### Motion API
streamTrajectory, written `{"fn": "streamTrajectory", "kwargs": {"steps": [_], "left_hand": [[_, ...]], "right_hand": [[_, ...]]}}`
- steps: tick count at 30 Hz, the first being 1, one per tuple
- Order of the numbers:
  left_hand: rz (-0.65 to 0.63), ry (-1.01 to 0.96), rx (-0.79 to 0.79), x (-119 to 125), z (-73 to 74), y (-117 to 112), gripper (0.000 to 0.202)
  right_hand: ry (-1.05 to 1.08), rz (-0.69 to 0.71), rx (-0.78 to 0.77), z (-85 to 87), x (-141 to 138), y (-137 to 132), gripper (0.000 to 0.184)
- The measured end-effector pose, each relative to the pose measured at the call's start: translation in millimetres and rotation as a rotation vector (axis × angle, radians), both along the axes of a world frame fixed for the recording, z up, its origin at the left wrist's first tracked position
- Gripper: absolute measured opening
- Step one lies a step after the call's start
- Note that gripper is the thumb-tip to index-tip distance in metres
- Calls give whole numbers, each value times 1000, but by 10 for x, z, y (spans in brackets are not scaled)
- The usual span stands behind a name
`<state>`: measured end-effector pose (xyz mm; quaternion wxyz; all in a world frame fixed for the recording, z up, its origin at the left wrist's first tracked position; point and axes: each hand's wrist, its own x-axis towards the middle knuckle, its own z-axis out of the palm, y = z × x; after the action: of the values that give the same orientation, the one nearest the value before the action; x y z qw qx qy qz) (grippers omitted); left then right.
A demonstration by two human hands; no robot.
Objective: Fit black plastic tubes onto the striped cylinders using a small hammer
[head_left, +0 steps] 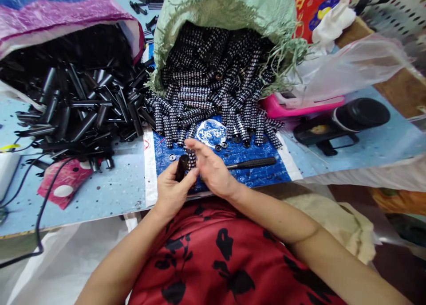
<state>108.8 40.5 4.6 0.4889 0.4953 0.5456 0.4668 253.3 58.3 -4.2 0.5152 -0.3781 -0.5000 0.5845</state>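
Desk's [120,198] near edge: left hand [171,186] is clasping a black piece [181,167], fingers curled — right hand [215,174], fingers loosely extended, is adjoining a studded cylinder [191,158], grip unclear.

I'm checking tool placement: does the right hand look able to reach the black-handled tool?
Probably yes: the black-handled tool lies close beside the right hand, and nothing visible lies on top of it.

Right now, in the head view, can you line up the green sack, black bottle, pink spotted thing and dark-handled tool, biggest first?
1. Green sack
2. Black bottle
3. Pink spotted thing
4. Dark-handled tool, though the right hand may hide some.
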Motion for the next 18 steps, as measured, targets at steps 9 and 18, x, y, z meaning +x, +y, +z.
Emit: {"fn": "streamTrajectory", "kwargs": {"steps": [9, 18], "left_hand": [[14, -13, -60, -144, 91, -112, 45], [22, -215, -162, -169, 56, -164, 38]], "right_hand": [[-616, 41, 919, -92, 318, 2, 102], [-727, -91, 1017, -46, 192, -102, 102]]}}
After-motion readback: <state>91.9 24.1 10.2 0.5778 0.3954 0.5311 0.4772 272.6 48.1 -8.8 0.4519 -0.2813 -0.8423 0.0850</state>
